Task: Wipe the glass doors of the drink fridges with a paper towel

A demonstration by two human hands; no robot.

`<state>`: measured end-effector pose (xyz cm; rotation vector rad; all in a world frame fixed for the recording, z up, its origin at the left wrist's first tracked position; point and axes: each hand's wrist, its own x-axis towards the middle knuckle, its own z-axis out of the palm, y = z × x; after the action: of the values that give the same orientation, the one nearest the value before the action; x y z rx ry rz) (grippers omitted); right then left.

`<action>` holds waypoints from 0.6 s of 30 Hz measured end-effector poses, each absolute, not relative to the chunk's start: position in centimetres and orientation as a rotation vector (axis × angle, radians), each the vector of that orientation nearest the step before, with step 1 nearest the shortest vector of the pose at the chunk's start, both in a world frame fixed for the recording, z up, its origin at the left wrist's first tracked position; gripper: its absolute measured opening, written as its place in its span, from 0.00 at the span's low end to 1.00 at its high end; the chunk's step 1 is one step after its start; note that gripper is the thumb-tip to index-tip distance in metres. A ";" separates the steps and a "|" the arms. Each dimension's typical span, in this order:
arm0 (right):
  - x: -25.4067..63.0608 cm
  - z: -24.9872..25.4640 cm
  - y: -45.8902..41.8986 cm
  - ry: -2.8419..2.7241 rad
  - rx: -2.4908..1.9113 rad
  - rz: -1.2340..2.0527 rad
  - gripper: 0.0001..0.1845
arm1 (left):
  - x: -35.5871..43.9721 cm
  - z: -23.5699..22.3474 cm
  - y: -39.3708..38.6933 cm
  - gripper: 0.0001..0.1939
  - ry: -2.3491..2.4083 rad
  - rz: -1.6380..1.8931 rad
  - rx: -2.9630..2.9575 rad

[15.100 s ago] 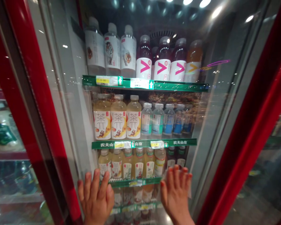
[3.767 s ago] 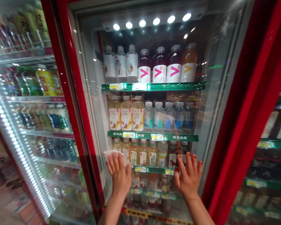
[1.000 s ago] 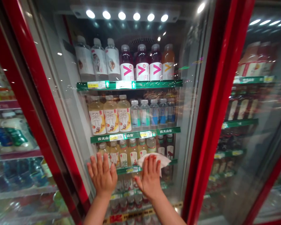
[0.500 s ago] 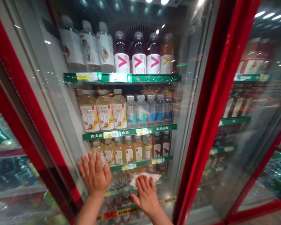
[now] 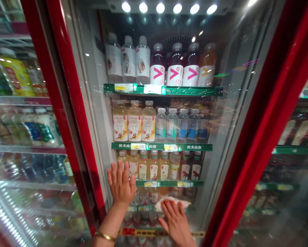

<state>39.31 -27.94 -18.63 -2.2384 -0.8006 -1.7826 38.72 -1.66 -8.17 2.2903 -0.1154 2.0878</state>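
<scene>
My left hand (image 5: pixel 121 183) lies flat on the glass door of a drinks fridge (image 5: pixel 208 171), fingers spread, holding nothing. Lower and to the right, my right hand (image 5: pixel 175 223) presses a crumpled white cloth or tissue (image 5: pixel 172 204) against the same glass. The cloth pokes out above the fingertips, and the palm hides the rest of it. A gold bangle (image 5: pixel 105 236) circles my left wrist. Behind the glass, rows of bottled drinks stand on shelves, with tea bottles (image 5: pixel 134 121) nearest my left hand's level.
A red frame (image 5: pixel 74 113) edges this door, and another red frame (image 5: pixel 262 130) stands to the right. Neighbouring glass doors with more bottles flank it on both sides. Green shelf strips (image 5: pixel 161 146) carry price tags. A yellow and red strip (image 5: pixel 160 232) runs low behind the glass.
My right hand and the cloth have slid lower down the glass. My left hand stays flat on the door, and the view has swung, putting the door nearer the middle.
</scene>
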 end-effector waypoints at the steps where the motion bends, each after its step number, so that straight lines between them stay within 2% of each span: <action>1: 39.8 -18.0 -30.0 -0.719 -2.230 -1.796 0.37 | 38.8 -8.2 -1.7 0.42 -0.110 2.088 2.286; 4: 42.8 -13.9 -33.8 -0.356 -2.199 -1.768 0.45 | 38.9 -8.5 -1.8 0.42 -0.081 2.080 2.281; 7: 44.1 -11.5 -30.8 -0.173 -2.205 -1.704 0.49 | 38.9 -8.7 -1.8 0.42 -0.055 2.065 2.286; 9: 42.4 -12.7 -26.9 -0.360 -2.256 -1.742 0.49 | 38.9 -8.7 -1.7 0.42 -0.062 2.060 2.291; 13: 38.0 -17.4 -25.2 -0.703 -2.270 -1.853 0.37 | 38.7 -8.3 -1.7 0.42 -0.107 2.073 2.279; 15: 38.2 -17.8 -28.5 -0.579 -2.259 -1.883 0.38 | 38.7 -8.3 -1.8 0.42 -0.112 2.077 2.270; 18: 41.4 -15.4 -32.8 -0.270 -2.218 -1.856 0.45 | 38.8 -8.4 -1.8 0.42 -0.100 2.079 2.264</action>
<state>41.35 -32.85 -15.43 -2.2182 -0.2698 -1.8556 38.81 -1.81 -8.38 2.2644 -0.1002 2.0786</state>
